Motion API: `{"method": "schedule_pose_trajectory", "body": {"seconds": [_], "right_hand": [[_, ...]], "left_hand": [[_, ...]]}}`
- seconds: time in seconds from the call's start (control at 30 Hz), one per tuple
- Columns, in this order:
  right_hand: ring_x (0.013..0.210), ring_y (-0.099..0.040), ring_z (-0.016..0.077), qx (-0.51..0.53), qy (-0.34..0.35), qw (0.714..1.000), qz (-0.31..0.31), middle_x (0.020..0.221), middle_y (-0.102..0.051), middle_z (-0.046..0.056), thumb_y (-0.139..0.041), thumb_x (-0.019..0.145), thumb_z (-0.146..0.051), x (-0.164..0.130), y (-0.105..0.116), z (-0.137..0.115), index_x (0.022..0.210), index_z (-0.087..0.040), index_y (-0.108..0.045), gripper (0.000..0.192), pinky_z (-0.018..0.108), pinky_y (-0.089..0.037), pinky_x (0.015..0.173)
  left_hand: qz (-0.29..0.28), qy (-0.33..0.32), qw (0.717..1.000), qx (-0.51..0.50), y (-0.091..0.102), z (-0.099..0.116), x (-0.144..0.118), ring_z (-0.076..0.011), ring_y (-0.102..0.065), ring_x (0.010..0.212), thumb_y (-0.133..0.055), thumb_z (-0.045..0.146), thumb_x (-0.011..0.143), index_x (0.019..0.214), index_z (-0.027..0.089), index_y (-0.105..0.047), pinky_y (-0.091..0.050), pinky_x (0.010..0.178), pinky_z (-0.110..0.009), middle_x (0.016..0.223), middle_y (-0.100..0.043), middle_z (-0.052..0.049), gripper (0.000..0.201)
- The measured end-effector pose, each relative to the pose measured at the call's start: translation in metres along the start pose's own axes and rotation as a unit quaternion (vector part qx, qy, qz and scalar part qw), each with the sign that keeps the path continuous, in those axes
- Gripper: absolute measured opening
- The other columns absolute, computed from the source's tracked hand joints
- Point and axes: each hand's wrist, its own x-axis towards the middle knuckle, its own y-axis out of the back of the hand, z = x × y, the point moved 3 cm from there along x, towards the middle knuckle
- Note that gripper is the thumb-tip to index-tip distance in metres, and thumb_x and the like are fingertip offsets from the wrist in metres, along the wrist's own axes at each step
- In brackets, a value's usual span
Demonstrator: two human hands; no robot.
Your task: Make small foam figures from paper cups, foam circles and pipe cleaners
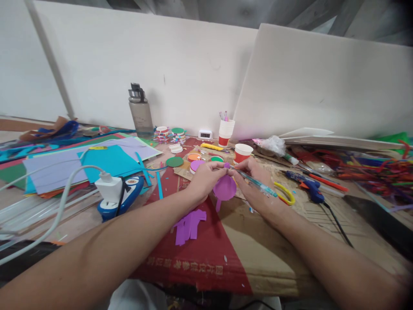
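Leftmost, sheets of coloured paper [109, 161] lie fanned on the table, with a white plug block [109, 189] and its cable just in front. Further in, the left hand [206, 176] has its fingers pinched together on the top of a purple paper disc [225, 188], which is held just above the cardboard mat [258, 241] at the centre of the desk. Loose purple strips [189, 224] lie on the mat just below and left of it. The right hand [254, 183] meets the left at the same top edge, closed around a clear teal pen [258, 184] that slants out to the right. Beyond it sit yellow-handled scissors [285, 196], a blue glue gun [309, 187] and a heap of pipe cleaners [374, 172].

I judge the disc to be light, thin and floppy: it would crease or tear easily, so a gentle pinch at the rim, close to where the work is, suits it best.

What happens at the disc's top edge is hidden by the fingertips. A small tab or stem hangs from its lower left, too small to read. Both forearms are cut off by the frame.
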Motion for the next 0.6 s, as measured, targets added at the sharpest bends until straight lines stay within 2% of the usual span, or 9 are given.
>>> {"method": "schedule_pose_trajectory", "body": {"seconds": [0.6], "right_hand": [[0.061,-0.058,0.0164,0.005,0.029,1.0,0.011,0.074,-0.066,0.001,-0.058,0.088,-0.037,0.0001,0.0008,-0.002,0.086,-0.023,-0.058,0.014,0.029,-0.043,0.056]], "left_hand": [[0.005,0.007,1.0,0.0,-0.0005,0.0009,-0.0006,-0.0119,-0.061,0.067,-0.068,0.021,0.076,0.083,0.016,-0.071,-0.045,0.065,-0.024,0.08,-0.072,-0.003,0.009]]}}
